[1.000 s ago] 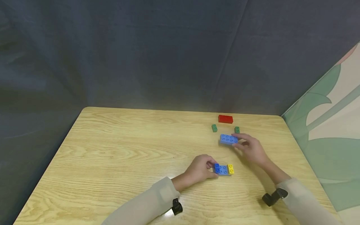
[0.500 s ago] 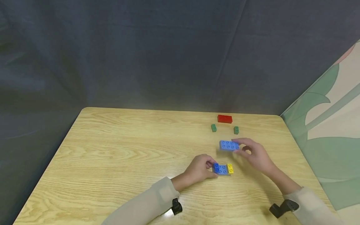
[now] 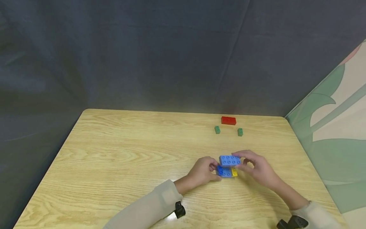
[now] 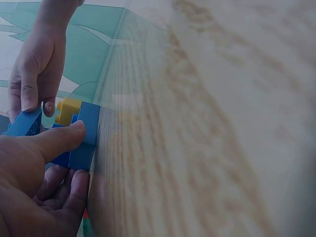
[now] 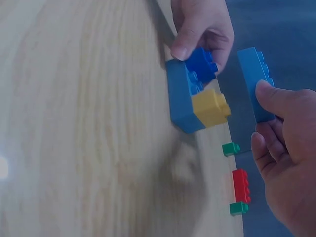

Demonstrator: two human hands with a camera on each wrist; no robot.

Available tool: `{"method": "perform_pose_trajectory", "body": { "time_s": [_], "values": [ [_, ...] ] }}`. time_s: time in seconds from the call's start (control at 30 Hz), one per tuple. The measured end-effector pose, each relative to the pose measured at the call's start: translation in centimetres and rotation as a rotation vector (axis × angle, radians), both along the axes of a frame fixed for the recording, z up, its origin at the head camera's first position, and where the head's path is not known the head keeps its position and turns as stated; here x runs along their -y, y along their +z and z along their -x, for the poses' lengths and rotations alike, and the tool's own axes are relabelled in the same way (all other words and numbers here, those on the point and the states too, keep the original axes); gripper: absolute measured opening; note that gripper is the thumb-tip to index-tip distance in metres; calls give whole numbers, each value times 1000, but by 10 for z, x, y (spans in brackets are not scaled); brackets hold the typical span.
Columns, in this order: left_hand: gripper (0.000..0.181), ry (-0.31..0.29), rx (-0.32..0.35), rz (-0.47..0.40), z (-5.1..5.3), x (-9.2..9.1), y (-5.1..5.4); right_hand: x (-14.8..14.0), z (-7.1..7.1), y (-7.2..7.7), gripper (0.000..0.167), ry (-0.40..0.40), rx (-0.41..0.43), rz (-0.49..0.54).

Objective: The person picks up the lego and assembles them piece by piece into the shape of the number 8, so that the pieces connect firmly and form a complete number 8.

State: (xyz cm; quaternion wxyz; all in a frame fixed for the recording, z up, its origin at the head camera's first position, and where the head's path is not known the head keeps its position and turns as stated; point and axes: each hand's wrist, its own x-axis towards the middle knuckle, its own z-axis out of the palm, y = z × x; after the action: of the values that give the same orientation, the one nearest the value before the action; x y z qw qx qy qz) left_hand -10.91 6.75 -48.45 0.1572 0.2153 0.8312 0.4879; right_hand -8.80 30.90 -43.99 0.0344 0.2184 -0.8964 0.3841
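Observation:
On the table lies a light blue brick [image 5: 179, 98] with a small dark blue brick [image 5: 201, 64] on one end and a small yellow brick [image 5: 209, 107] on the other. My left hand [image 3: 201, 171] grips the dark blue end of this stack between thumb and fingers. In my right hand [image 3: 258, 168] a second light blue brick [image 3: 230, 160] is pinched at its right end, studs up. It hovers just above the stack, apart from it in the right wrist view, and covers part of the stack in the head view.
Behind the hands lie a red brick [image 3: 228, 120] and two small green bricks, one on the left [image 3: 217, 129] and one on the right [image 3: 240, 132]. A dark curtain [image 3: 160, 57] hangs past the wooden table's [image 3: 123, 143] far edge. A patterned panel [image 3: 337, 127] stands at the right.
My right hand has brought the light blue brick toward me, from beside the right green brick to above the stack. My left hand has stayed in place on the stack.

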Motion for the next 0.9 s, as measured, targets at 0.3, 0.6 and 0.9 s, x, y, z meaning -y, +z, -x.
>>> {"method": "perform_pose_trajectory", "body": {
  "time_s": [0.3,0.6,0.9],
  "values": [
    [40,4,6,2,0,0,0,4,-11,-10,39,28,5,37],
    [40,1,-18,3,0,1,1,4,-18,-17,42,32,-4,40],
    [40,-7,-31,13,0,1,-1,5,-18,-21,47,39,-65,14]
  ]
}}
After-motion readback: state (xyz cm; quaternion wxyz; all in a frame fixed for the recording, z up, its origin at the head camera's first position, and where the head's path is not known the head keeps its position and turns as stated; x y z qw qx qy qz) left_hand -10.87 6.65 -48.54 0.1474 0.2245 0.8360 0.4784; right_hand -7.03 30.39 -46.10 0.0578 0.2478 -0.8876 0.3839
